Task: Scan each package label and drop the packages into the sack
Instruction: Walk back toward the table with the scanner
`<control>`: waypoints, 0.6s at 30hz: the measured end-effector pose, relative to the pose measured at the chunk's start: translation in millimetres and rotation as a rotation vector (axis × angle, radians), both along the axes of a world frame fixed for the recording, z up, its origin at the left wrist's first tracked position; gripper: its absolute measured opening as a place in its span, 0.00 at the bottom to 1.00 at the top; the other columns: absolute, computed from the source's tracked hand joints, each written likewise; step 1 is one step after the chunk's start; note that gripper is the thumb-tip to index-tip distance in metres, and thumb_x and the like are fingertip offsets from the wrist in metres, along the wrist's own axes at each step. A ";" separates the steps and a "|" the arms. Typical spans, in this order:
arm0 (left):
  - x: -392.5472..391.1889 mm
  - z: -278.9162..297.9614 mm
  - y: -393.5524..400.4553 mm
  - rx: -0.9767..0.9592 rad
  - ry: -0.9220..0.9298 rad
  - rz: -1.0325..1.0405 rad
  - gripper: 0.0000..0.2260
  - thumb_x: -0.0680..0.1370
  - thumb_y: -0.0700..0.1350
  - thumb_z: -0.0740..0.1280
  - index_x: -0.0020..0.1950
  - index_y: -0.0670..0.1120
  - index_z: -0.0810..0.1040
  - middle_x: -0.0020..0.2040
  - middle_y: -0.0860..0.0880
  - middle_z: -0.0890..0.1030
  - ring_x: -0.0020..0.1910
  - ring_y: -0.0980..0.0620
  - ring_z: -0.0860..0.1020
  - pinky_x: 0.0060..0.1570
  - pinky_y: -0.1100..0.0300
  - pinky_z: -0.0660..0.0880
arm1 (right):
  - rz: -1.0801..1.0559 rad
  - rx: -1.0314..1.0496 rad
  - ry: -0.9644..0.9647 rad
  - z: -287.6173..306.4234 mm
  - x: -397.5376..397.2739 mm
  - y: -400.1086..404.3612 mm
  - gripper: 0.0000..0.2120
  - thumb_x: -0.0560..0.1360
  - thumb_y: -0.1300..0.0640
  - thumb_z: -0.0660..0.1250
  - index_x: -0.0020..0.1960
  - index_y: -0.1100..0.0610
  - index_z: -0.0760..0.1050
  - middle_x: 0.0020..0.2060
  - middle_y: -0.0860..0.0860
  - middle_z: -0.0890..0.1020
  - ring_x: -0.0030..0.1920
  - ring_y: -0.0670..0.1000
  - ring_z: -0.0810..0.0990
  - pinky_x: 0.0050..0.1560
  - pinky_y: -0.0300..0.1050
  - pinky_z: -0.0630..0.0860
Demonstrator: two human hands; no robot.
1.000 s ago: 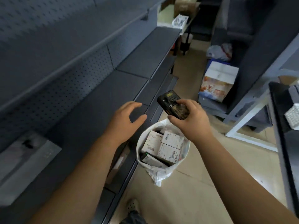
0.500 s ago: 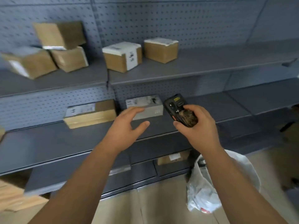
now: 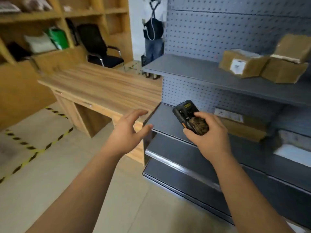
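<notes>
Sack gone from view since 0.5 s ago; right hand point(image 3: 211, 140) gripping scanner point(image 3: 190, 117), left hand point(image 3: 127, 133) spread, empty; packages point(image 3: 242, 65) unscanned.

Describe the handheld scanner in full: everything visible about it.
The handheld scanner is a black, phone-shaped device that looks like hard plastic, with an orange accent along its left edge and a small yellow label near its top end. A mottled brown patch covers its lower back. Its back faces the camera; the screen is hidden. It tilts with its top end up and to the left, over the edge of a grey shelf. The right hand grips its lower half, one fingertip resting on the back. Nothing else touches it.
</notes>
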State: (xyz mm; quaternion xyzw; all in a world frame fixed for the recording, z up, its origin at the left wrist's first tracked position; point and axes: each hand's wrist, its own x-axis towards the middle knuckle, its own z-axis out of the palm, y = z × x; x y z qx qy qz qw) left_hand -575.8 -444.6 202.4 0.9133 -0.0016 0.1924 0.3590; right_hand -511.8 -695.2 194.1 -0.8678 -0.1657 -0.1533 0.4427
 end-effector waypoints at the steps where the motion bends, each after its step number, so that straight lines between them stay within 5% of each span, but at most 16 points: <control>1: -8.8 1.4 29.2 0.011 -0.003 0.058 0.20 0.77 0.52 0.71 0.67 0.47 0.76 0.64 0.51 0.78 0.63 0.56 0.73 0.64 0.60 0.69 | 0.049 0.000 0.002 0.2 5.6 33.9 0.24 0.65 0.51 0.79 0.60 0.45 0.77 0.54 0.40 0.75 0.51 0.38 0.71 0.49 0.35 0.69; 6: -43.4 1.8 151.0 -0.014 0.038 0.313 0.19 0.77 0.49 0.71 0.67 0.47 0.76 0.62 0.55 0.76 0.54 0.69 0.69 0.56 0.81 0.62 | 0.269 -0.012 0.024 -0.3 31.8 187.1 0.26 0.64 0.47 0.78 0.60 0.42 0.76 0.52 0.43 0.76 0.50 0.44 0.75 0.49 0.42 0.74; 10: -58.5 -4.8 237.2 0.000 0.075 0.512 0.21 0.77 0.55 0.68 0.69 0.50 0.74 0.62 0.56 0.76 0.61 0.58 0.72 0.65 0.60 0.69 | 0.442 -0.053 0.016 -9.5 49.1 306.9 0.25 0.65 0.45 0.76 0.61 0.40 0.74 0.52 0.42 0.78 0.50 0.44 0.75 0.48 0.41 0.71; 15: -75.3 -0.4 334.0 0.007 0.076 0.747 0.20 0.78 0.53 0.69 0.68 0.51 0.75 0.61 0.61 0.73 0.58 0.65 0.69 0.63 0.62 0.69 | 0.705 -0.013 0.027 -17.3 64.0 451.7 0.26 0.65 0.46 0.78 0.61 0.43 0.75 0.57 0.41 0.78 0.55 0.42 0.75 0.49 0.30 0.68; 18: -87.9 7.2 387.5 0.017 0.081 0.888 0.20 0.78 0.54 0.69 0.69 0.52 0.74 0.62 0.61 0.72 0.60 0.64 0.69 0.64 0.63 0.68 | 0.859 -0.008 0.003 -12.5 65.7 535.1 0.26 0.66 0.46 0.78 0.62 0.45 0.75 0.58 0.42 0.78 0.56 0.42 0.75 0.51 0.38 0.71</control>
